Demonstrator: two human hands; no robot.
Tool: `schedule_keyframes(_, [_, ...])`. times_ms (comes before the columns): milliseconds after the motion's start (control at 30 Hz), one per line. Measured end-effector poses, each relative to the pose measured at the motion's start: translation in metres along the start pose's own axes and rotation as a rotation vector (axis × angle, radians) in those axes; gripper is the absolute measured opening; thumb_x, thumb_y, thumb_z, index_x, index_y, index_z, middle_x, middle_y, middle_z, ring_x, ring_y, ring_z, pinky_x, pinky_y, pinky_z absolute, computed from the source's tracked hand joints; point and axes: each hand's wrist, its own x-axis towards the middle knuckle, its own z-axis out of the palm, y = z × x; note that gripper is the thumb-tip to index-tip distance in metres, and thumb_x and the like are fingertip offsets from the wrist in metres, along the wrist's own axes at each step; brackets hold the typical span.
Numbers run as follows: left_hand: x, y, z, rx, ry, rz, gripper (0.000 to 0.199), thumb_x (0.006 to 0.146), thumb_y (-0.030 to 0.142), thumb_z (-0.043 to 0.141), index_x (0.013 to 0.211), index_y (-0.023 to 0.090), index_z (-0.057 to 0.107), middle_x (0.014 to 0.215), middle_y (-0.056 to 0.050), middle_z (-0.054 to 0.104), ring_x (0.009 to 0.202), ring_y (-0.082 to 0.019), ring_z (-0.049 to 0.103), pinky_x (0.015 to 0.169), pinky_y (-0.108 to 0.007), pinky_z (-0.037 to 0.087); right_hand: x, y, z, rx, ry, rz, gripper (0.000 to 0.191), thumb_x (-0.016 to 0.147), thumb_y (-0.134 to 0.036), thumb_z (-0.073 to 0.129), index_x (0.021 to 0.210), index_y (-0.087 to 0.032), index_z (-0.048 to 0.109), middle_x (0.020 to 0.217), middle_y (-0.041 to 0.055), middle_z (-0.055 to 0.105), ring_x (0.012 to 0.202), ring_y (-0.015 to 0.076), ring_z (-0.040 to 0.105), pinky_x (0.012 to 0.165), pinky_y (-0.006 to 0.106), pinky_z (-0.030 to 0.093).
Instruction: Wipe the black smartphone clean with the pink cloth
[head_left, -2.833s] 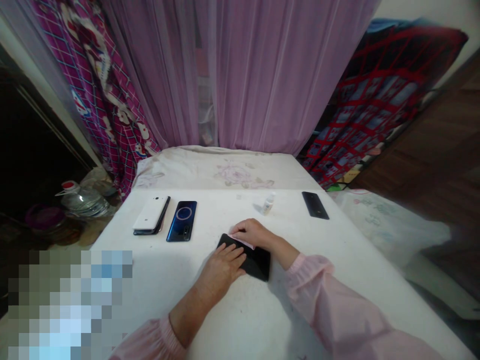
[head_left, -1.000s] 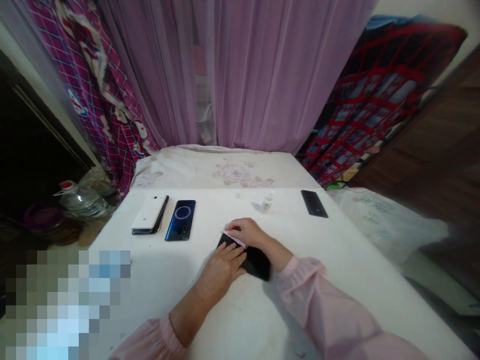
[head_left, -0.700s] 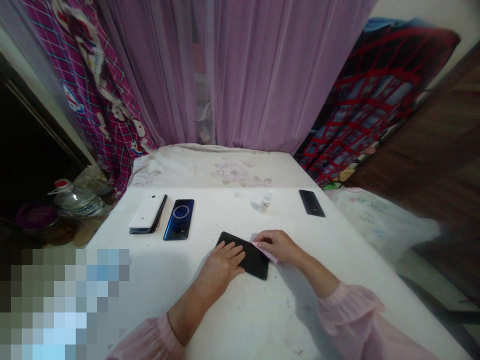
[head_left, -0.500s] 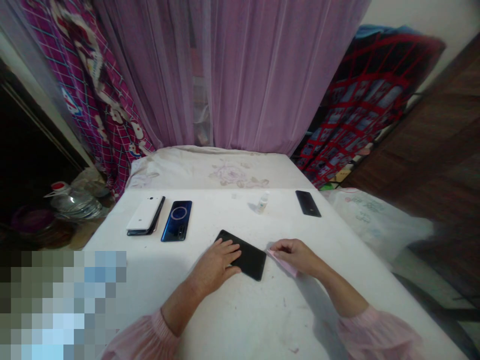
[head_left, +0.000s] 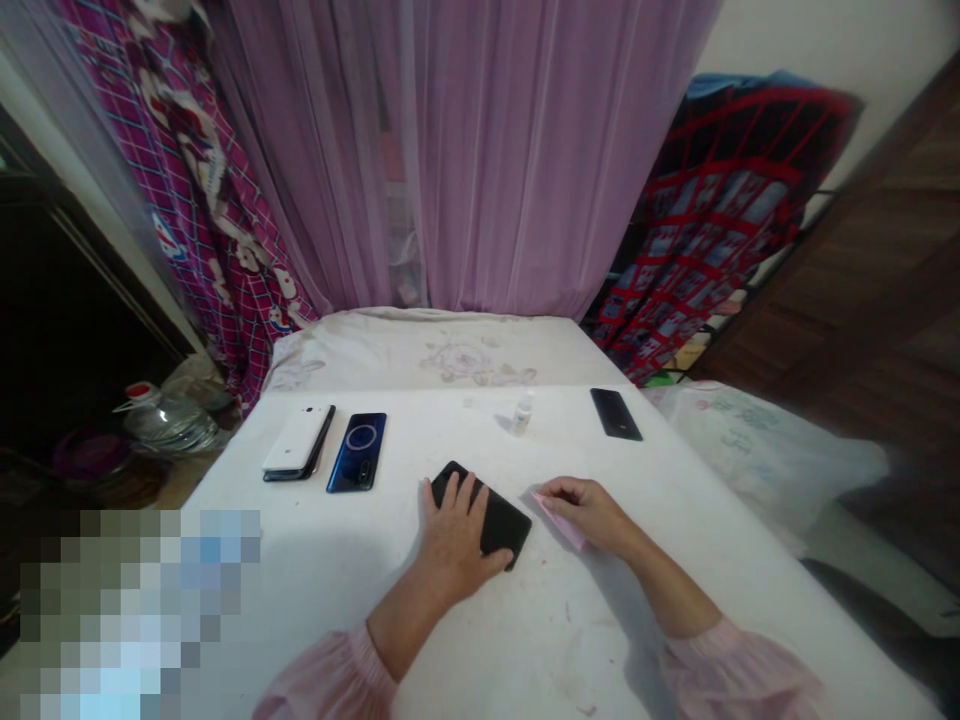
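Note:
A dark phone [head_left: 504, 522] lies at a slant on the white tabletop, with my left hand [head_left: 455, 535] spread over its left part. The fingers reach its far edge and the thumb rests by its near edge. To the right of the phone, my right hand [head_left: 589, 508] pinches a pink cloth [head_left: 564, 524] close above the table. The palm hides part of the phone. Beyond it stands a small white bottle [head_left: 522, 414].
A blue phone [head_left: 358, 453] and a stack of phones with a white one [head_left: 300, 438] on top lie at left. Another black phone [head_left: 616, 414] is at far right. Beside the table are a water jug [head_left: 161, 415] and a plastic bag [head_left: 765, 450].
My left hand has moved right and spread wider across the dark phone, which has turned slightly. My right hand still holds the pink cloth in nearly the same place.

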Motion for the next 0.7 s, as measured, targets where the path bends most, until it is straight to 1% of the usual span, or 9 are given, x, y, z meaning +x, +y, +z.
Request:
schedule_keyframes(167, [0.011,-0.034,-0.024,-0.086,-0.146,0.379,0.083,0.074,0.06,0.068,0.141,0.018,0.041,0.15,-0.018,0.035,0.139,-0.039,0.025,0.11,-0.065,0.013,0.015,-0.015,0.002,0.0,-0.019,-0.043,0.032,0.073,-0.047,0.062,0.082,-0.017,0.07,0.077,0.0032,0.069,0.071,0.0162,0.06,0.066,0.027,0.047])
schedule_keyframes(200, [0.014,-0.039,-0.03,-0.103,-0.163,0.423,0.076,0.074,0.057,0.07,0.137,0.02,0.046,0.149,-0.015,0.039,0.139,-0.039,0.027,0.11,-0.065,0.012,0.02,-0.019,0.005,-0.013,-0.033,-0.051,0.031,0.073,-0.046,0.062,0.081,-0.017,0.07,0.076,0.0027,0.068,0.069,0.0157,0.059,0.065,0.027,0.046])
schedule_keyframes(267, [0.017,-0.043,-0.038,-0.136,-0.167,0.451,0.052,0.078,0.053,0.07,0.12,0.025,0.059,0.143,-0.008,0.049,0.139,-0.038,0.027,0.11,-0.065,0.013,0.031,-0.026,0.011,-0.053,-0.045,-0.068,0.029,0.075,-0.044,0.061,0.081,-0.016,0.069,0.073,0.002,0.068,0.067,0.0149,0.058,0.063,0.026,0.045])
schedule_keyframes(300, [0.017,-0.04,-0.041,-0.144,-0.158,0.435,0.044,0.079,0.054,0.069,0.112,0.025,0.063,0.138,-0.006,0.054,0.138,-0.038,0.03,0.11,-0.065,0.014,0.037,-0.029,0.014,-0.08,-0.042,-0.076,0.028,0.076,-0.042,0.06,0.081,-0.016,0.069,0.073,0.0018,0.068,0.067,0.0146,0.058,0.062,0.026,0.044])
schedule_keyframes(367, [0.013,-0.028,-0.041,-0.135,-0.132,0.339,0.04,0.079,0.055,0.068,0.105,0.024,0.066,0.132,-0.006,0.059,0.134,-0.037,0.039,0.11,-0.062,0.021,0.049,-0.032,0.021,-0.146,-0.021,-0.089,0.024,0.077,-0.038,0.059,0.082,-0.017,0.07,0.074,0.0015,0.068,0.067,0.0145,0.059,0.062,0.025,0.044])
schedule_keyframes(467, [0.0,-0.002,-0.03,-0.084,-0.022,0.055,0.055,0.08,0.049,0.069,0.121,0.014,0.059,0.135,-0.016,0.055,0.126,-0.035,0.048,0.107,-0.052,0.035,0.067,-0.035,0.029,-0.246,-0.002,-0.102,0.019,0.078,-0.031,0.058,0.083,-0.018,0.071,0.075,0.001,0.07,0.068,0.0144,0.06,0.063,0.025,0.043])
schedule_keyframes(533, [-0.008,0.011,-0.019,-0.044,0.0,-0.057,0.067,0.08,0.047,0.069,0.132,0.009,0.051,0.14,-0.019,0.049,0.128,-0.036,0.046,0.107,-0.049,0.037,0.077,-0.038,0.034,-0.313,-0.009,-0.12,0.017,0.078,-0.028,0.059,0.084,-0.019,0.072,0.076,0.0011,0.071,0.069,0.0144,0.061,0.064,0.024,0.043])
schedule_keyframes(600, [-0.012,0.016,-0.01,-0.01,-0.015,-0.086,0.068,0.082,0.046,0.067,0.135,0.007,0.048,0.144,-0.021,0.043,0.133,-0.037,0.04,0.108,-0.051,0.035,0.086,-0.043,0.038,-0.385,-0.025,-0.143,0.015,0.079,-0.025,0.059,0.084,-0.02,0.072,0.078,0.0012,0.072,0.071,0.0144,0.062,0.065,0.024,0.043])
schedule_keyframes(700, [-0.012,0.009,-0.003,-0.013,-0.022,-0.04,0.068,0.084,0.048,0.064,0.136,0.008,0.047,0.147,-0.019,0.04,0.136,-0.036,0.035,0.111,-0.051,0.032,0.094,-0.048,0.043,-0.444,-0.067,-0.169,0.014,0.078,-0.022,0.06,0.083,-0.021,0.072,0.075,-0.0001,0.071,0.07,0.0139,0.062,0.064,0.023,0.043])
